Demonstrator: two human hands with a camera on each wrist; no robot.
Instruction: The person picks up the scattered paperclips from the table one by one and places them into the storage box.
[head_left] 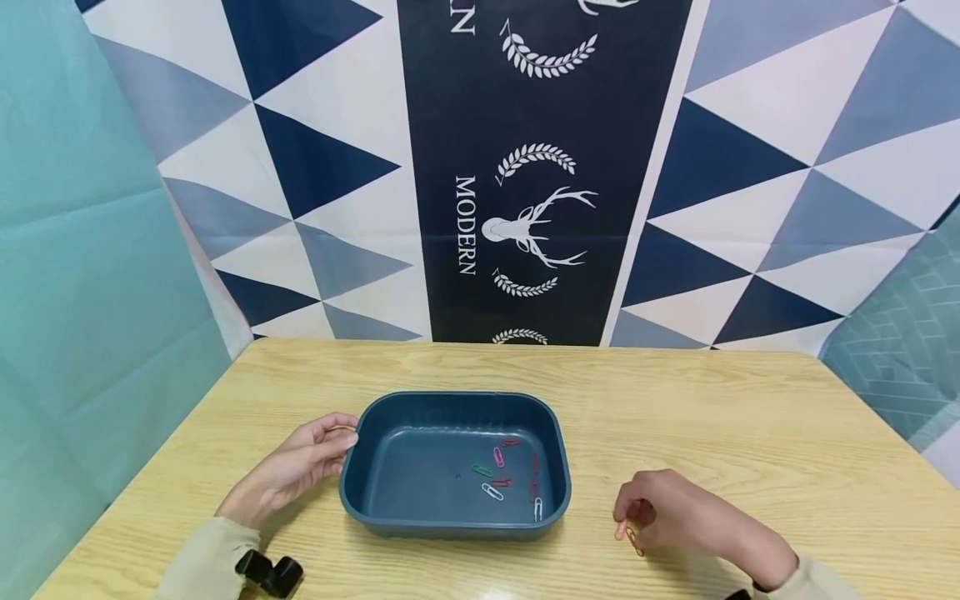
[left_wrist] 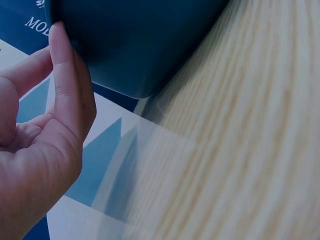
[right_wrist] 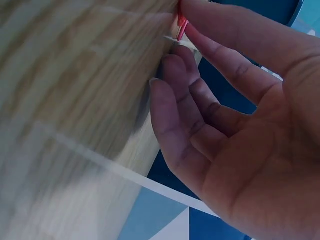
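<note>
A dark blue plastic basin (head_left: 420, 521) stands on the table, with several paper clips lying on its floor. Among them are a pink clip (head_left: 498, 456), a green clip (head_left: 482, 471) and a white clip (head_left: 492, 492), plus several red ones toward the right. My left hand (head_left: 303, 462) touches the basin's left side, fingertips against the outer wall just below the rim; the left wrist view shows that hand (left_wrist: 50, 115) with its fingers fairly straight. To the right of the basin, low over the table, my right hand (head_left: 678, 512) pinches an orange-red paper clip (head_left: 634, 542) between thumb and forefinger.
The light wood table (head_left: 712, 417) runs back to a wall cloth (head_left: 517, 308) with triangles and deer heads. A teal cloth (head_left: 90, 333) hangs along the left side. Each wrist carries a black strap mount, the left one (head_left: 270, 573) seen close to the table's near edge.
</note>
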